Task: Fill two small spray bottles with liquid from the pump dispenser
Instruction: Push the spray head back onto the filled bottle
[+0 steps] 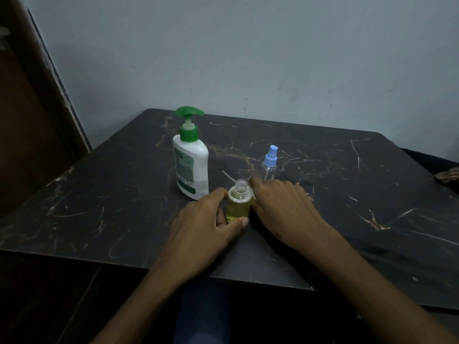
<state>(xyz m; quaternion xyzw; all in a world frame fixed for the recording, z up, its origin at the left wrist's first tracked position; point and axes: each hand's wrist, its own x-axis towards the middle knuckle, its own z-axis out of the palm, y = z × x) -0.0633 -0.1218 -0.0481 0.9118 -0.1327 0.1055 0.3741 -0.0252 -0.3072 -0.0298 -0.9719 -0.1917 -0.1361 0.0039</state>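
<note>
The left hand (203, 219) grips the open yellow-filled bottle (239, 203). The right hand (280, 207), at its 3 o'clock, lies loosely open, empty. A dispenser (190, 160) stands at 11 o'clock.

A dark marble-patterned table (323, 194) carries a white pump dispenser (191, 167) with a green pump head, standing upright. Just right of the dispenser and nearer the camera stands an uncapped small bottle (239, 203) holding yellowish liquid. The left hand (206, 224) wraps it, thumb across its lower front, fingers behind. The right hand (280, 207) rests on the table just right of that bottle, a fingertip near its neck. Further right of the dispenser, behind the right hand, stands a clear spray bottle (268, 165) with a blue nozzle.
</note>
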